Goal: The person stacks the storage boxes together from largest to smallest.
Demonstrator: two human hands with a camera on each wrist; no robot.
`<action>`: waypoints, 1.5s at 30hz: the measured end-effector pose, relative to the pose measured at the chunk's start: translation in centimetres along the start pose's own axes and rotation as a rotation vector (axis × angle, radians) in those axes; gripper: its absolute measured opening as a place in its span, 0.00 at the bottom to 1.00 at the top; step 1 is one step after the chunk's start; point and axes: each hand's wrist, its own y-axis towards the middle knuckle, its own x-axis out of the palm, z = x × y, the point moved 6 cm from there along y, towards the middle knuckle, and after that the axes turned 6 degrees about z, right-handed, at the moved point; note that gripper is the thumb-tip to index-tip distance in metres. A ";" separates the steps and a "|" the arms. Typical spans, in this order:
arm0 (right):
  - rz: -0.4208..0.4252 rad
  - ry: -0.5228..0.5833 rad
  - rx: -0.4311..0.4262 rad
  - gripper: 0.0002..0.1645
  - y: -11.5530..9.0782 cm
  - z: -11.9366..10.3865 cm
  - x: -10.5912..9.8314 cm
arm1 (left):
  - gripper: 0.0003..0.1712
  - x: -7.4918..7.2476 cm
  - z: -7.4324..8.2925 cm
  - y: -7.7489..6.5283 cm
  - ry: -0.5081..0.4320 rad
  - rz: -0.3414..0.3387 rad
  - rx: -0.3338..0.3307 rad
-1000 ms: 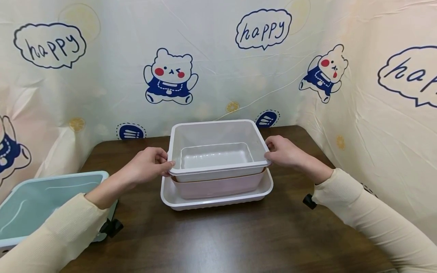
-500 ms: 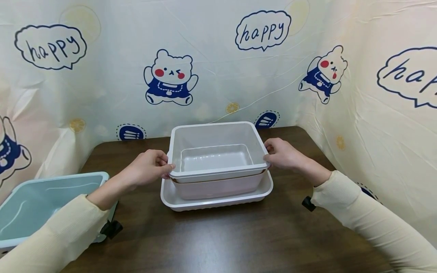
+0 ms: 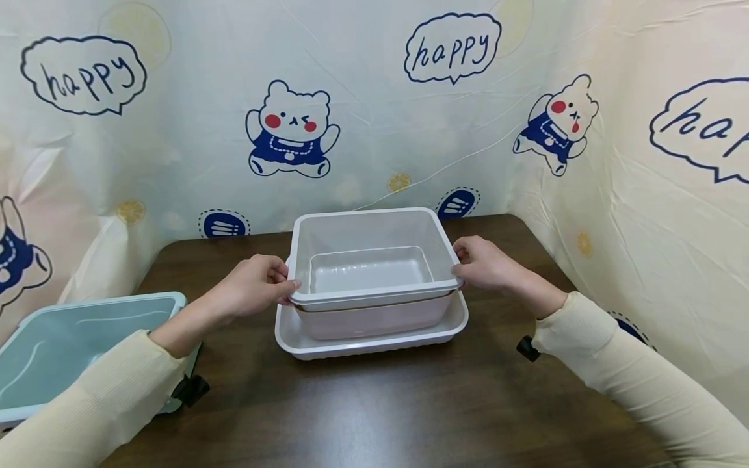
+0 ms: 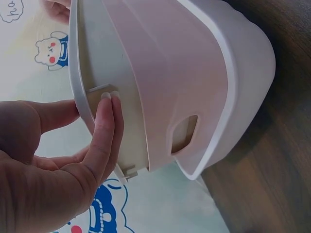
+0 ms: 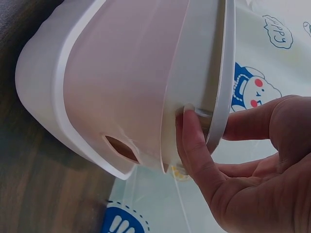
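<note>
A light grey plastic bin (image 3: 368, 266) sits partly nested inside a pink bin (image 3: 380, 317), which stands in a shallow white tray (image 3: 374, 351). My left hand (image 3: 254, 286) pinches the grey bin's rim at its left end, thumb on top and fingers curled beneath. At the opposite end my right hand (image 3: 486, 262) grips the same rim in the same way. In the left wrist view the fingertips (image 4: 109, 99) press the grey wall under the lip, above the pink edge. An oval handle hole shows in the pink wall in both wrist views.
A blue-green bin (image 3: 88, 338) stands at the table's left edge, partly behind the left sleeve. The dark wooden table (image 3: 374, 416) carries the stack. A printed cloth (image 3: 368, 117) hangs behind and along both sides.
The grey bin has sunk slightly lower into the pink bin since a second ago, both hands moving down with it. In the last half second hardly anything differs.
</note>
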 end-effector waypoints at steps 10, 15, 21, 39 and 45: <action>-0.014 -0.024 -0.001 0.21 0.0 0.2 0.2 | 0.19 0.3 -0.3 0.2 0.011 -0.011 -0.002; -0.011 -0.055 -0.008 0.20 0.0 0.3 0.3 | 0.19 0.4 -0.3 0.3 0.013 -0.011 0.002; -0.011 -0.054 -0.011 0.20 0.1 0.4 0.4 | 0.19 0.6 -0.6 0.3 0.008 -0.015 -0.001; -0.052 -0.081 -0.018 0.20 0.2 0.6 0.7 | 0.20 1.0 -1.2 0.4 -0.003 -0.034 0.010; -0.061 -0.085 -0.020 0.20 0.1 0.5 0.8 | 0.20 1.1 -1.1 0.3 0.003 -0.026 0.011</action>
